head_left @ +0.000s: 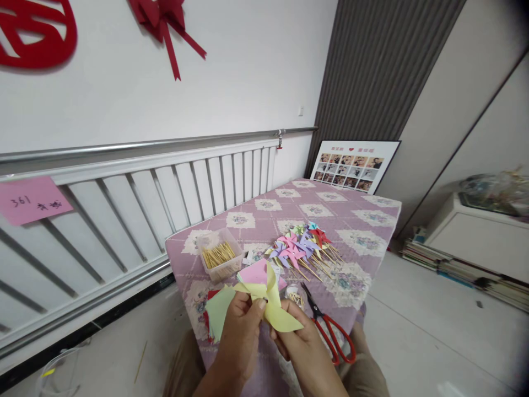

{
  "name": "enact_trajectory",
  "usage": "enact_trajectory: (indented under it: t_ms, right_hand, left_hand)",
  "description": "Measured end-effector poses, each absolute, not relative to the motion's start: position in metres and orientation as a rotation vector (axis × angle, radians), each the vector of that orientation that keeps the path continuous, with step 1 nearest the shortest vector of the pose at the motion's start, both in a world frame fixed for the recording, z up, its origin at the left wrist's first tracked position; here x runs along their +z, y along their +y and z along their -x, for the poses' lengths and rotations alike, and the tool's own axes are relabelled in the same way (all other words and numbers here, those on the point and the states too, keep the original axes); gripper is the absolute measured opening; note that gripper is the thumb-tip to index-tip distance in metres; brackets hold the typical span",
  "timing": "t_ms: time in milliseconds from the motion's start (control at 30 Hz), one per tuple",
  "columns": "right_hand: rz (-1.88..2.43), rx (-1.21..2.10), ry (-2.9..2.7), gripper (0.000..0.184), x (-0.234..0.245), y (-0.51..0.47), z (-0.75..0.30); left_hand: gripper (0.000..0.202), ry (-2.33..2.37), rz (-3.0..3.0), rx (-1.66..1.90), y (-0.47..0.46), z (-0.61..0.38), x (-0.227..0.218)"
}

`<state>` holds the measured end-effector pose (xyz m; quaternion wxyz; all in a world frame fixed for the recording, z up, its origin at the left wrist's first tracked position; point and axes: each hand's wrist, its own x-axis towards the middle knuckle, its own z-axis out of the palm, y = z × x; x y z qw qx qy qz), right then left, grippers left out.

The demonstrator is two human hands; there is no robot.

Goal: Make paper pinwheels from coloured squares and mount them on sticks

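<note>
A yellow paper pinwheel (pixel 270 300) is held up over the near end of a purple quilted table (pixel 351 220). My left hand (pixel 242 331) pinches its centre, thumb on top. My right hand (pixel 300 342) grips it from below and behind, fingers closed. Under the hands lies a stack of coloured paper squares (pixel 217 311), pink, green and red. Finished pinwheels on sticks (pixel 303 248) lie in a heap in the middle of the table. A clear box of wooden sticks (pixel 219 256) stands to the left.
Red-handled scissors (pixel 333 331) lie at the table's near right edge beside a small clear cup (pixel 294 295). A white radiator (pixel 124 204) runs along the left wall. A photo board (pixel 353 165) leans at the far end. Books (pixel 454 267) lie on the floor at right.
</note>
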<state>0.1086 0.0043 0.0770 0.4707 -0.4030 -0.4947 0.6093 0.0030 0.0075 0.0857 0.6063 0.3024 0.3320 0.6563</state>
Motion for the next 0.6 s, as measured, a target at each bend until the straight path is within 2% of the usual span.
enact_trajectory:
  t_ms: [167, 600]
  right_hand:
    - [0.944, 1.568, -1.072, 0.036, 0.071, 0.006, -0.111]
    - [0.94, 1.552, -1.024, 0.036, 0.06, 0.005, -0.118]
  left_hand:
    - [0.017, 0.838, -0.718, 1.48, 0.011, -0.007, 0.085]
    - [0.011, 1.017, -0.882, 1.422, 0.017, -0.015, 0.081]
